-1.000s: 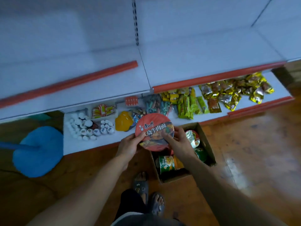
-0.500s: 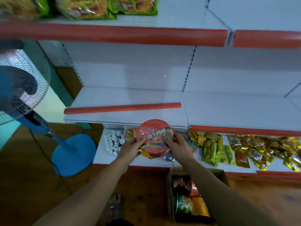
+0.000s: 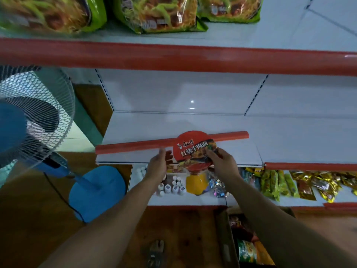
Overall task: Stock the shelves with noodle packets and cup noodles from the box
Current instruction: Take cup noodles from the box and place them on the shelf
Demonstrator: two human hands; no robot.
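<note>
A red cup noodle bowl (image 3: 194,151) with a printed lid is held up at the front edge of the bare white middle shelf (image 3: 139,128). My right hand (image 3: 222,164) grips the bowl's right rim, thumb on the lid. To the bowl's left, my left hand (image 3: 158,165) has straight fingers and a narrow gap shows between it and the bowl. The cardboard box (image 3: 226,238) stands on the floor at the lower right with more cup noodles (image 3: 246,251) inside. Green noodle packets (image 3: 160,14) lie on the top shelf (image 3: 251,59).
A blue standing fan (image 3: 29,117) with a round base (image 3: 96,190) stands at the left. The bottom shelf (image 3: 173,200) carries small white bottles (image 3: 172,187), a yellow item (image 3: 196,182) and green and gold snack packs (image 3: 280,182). The floor is brown wood.
The view has tilted up from the box to the shelves. The bowl has risen from over the box to the middle shelf's edge. My left hand has come off the bowl's side.
</note>
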